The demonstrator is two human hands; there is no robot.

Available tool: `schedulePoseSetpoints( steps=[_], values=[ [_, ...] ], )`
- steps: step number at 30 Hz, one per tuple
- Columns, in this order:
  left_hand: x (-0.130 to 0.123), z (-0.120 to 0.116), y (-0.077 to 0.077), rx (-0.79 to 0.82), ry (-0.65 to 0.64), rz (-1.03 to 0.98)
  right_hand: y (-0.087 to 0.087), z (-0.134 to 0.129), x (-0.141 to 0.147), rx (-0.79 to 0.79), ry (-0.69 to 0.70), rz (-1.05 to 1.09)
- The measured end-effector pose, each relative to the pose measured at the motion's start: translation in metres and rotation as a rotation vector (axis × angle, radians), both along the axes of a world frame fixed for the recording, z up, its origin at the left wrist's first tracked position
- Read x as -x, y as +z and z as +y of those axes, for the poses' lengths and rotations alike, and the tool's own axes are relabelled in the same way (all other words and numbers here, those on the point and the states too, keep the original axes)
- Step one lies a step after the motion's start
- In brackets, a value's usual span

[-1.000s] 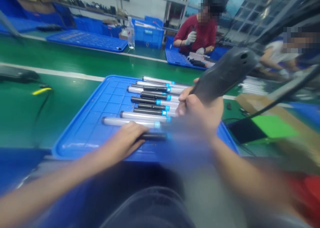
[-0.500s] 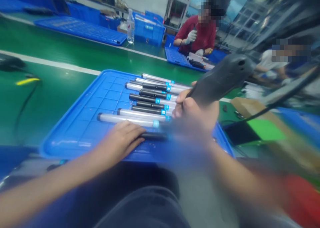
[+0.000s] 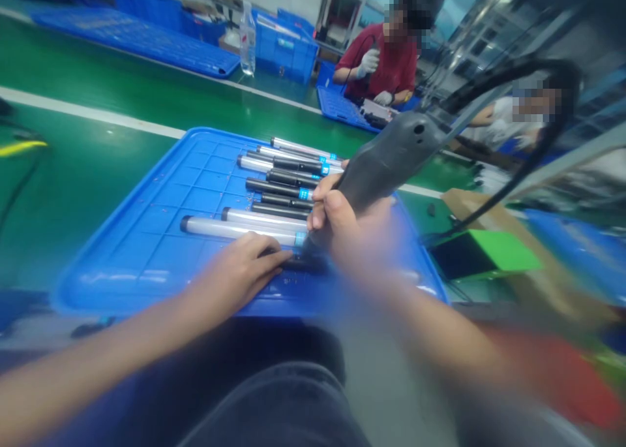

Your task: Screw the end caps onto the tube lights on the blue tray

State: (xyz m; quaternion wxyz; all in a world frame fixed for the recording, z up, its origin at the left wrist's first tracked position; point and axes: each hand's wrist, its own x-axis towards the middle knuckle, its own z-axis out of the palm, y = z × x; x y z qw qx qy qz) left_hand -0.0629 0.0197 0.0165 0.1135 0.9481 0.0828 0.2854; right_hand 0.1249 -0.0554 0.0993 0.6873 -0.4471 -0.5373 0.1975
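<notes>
My left hand [image 3: 244, 261] is closed on a black tube [image 3: 307, 263] lying near the front of an upturned blue plastic lid [image 3: 127, 245]. In my right hand [image 3: 345, 228] is a dark grey corded hand tool [image 3: 384, 163], held at a slant with its cable end up and to the right. The tool's lower end comes down at the black tube, right of my left fingers; blur hides whether they touch. Behind my hands lie several tubes in a row, among them a clear tube with a black cap [image 3: 235, 228] and a black tube with a blue label [image 3: 274, 187].
A black cable [image 3: 525, 173] loops from the tool on the right. Beyond it are a green-and-black box [image 3: 499, 254] and cardboard [image 3: 469, 205]. Across the green table, a co-worker in red [image 3: 386, 62] works by a water bottle [image 3: 248, 42] and blue bin [image 3: 286, 49].
The tool and my right hand have moved left, closer to my left hand, and more of the looping cable shows. My left hand keeps its hold on the black tube. The view has shifted slightly.
</notes>
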Motion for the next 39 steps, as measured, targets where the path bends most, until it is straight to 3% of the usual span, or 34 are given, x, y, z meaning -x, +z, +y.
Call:
schedulePoseSetpoints(
  steps=[6,14,20,25,28,31,35,39],
  values=[
    [-0.002,-0.001,-0.001,0.051,0.004,0.010,-0.003,0.003,0.002,0.007,-0.007,0.004],
    [-0.003,0.000,-0.002,-0.013,0.002,-0.003,-0.011,0.017,0.008,0.028,-0.037,0.063],
    [-0.002,0.000,-0.004,0.031,0.005,-0.007,-0.008,0.018,0.004,0.045,-0.023,0.049],
    [-0.008,-0.001,0.005,0.122,0.059,-0.018,-0.004,0.019,0.001,-0.085,-0.011,0.038],
    [-0.018,0.003,0.014,0.151,0.054,-0.004,-0.001,0.018,0.003,-0.088,0.005,0.029],
    [-0.025,0.010,0.020,0.094,0.055,0.065,0.004,0.017,-0.001,-0.102,-0.010,0.045],
    [-0.017,0.022,0.022,-0.098,0.122,0.116,0.009,0.016,-0.029,-0.185,-0.184,0.071],
    [-0.003,0.029,0.016,-0.220,0.023,0.191,0.001,0.006,-0.067,-0.251,-0.288,0.049]
  ],
)
